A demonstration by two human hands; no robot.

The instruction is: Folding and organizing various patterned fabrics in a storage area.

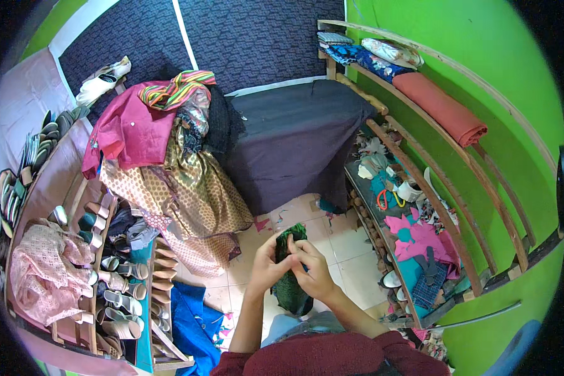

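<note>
A dark green piece of cloth (292,297) with a brighter green, patterned upper end hangs in front of my body, between my two hands. My left hand (269,268) grips it from the left side, thumb pointing inward. From the right, my right hand (313,271) closes on the same cloth, and the thumbs of both hands nearly meet over it. Some fingers are hidden behind the cloth. Its lower part droops above my lap.
Ahead stands a table under a dark cloth (288,147), heaped at left with gold dotted fabric (182,188) and magenta fabric (135,135). Shoes (124,302) fill a rack at left. Wooden shelves at right carry a rust-coloured fabric roll (438,109), pink scraps (413,235) and orange-handled scissors (390,199).
</note>
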